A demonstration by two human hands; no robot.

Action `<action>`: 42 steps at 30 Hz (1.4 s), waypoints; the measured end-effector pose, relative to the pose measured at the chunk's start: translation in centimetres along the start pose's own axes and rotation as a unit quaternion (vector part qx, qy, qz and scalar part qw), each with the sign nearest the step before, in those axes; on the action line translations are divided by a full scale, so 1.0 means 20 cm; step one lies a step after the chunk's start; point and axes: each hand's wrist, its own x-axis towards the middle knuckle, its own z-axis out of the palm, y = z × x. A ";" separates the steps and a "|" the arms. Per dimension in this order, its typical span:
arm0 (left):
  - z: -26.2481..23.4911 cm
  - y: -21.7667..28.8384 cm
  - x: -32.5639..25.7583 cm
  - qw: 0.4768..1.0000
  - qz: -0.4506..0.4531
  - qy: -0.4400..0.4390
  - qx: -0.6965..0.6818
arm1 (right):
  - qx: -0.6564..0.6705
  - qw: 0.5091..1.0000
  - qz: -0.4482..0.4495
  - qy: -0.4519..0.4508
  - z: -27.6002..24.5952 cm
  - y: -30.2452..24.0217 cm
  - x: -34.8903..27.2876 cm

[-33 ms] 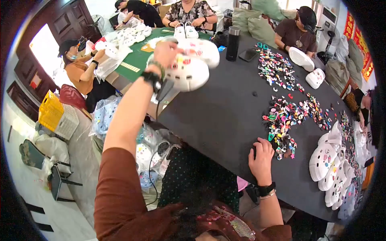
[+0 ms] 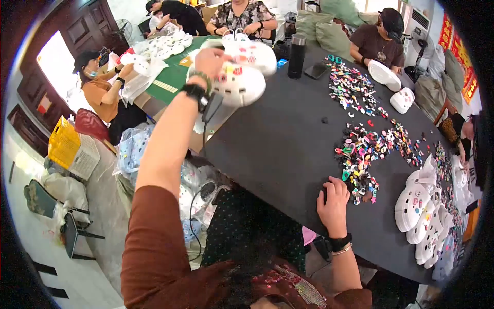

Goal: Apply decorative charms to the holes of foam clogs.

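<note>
My left arm reaches out to the far left corner of the black table. There my left hand (image 2: 209,64) is closed at the heel end of a pair of white clogs (image 2: 241,88) with colourful charms on their tops; its fingertips are partly hidden. A dark wristband and a bracelet circle that wrist. My right hand (image 2: 334,203) lies on the black table (image 2: 278,149), fingers apart and holding nothing. Its fingertips are close to a heap of small multicoloured shoe charms (image 2: 363,149).
A second charm heap (image 2: 352,85) lies farther back, near a black bottle (image 2: 297,56) and a phone (image 2: 317,70). White clogs (image 2: 419,211) are lined up on the right. Co-workers sit around the tables, one holding a white clog (image 2: 384,76). A green mat (image 2: 167,85) bears more clogs.
The pair of clogs by my left hand has shifted slightly away from me and left, and the hand has moved a little with it. My right hand stays in place.
</note>
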 end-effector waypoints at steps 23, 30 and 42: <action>0.52 0.22 -1.46 0.989 0.113 -0.092 -0.003 | 0.008 1.000 -0.006 0.019 0.03 -0.01 -0.03; 0.52 0.21 -1.41 0.980 0.171 -0.057 0.081 | 0.143 0.989 -0.045 -0.001 -0.02 0.11 -0.02; 0.57 0.21 -1.44 0.982 0.089 -0.140 0.094 | -0.317 0.893 0.256 0.192 -0.98 0.95 0.00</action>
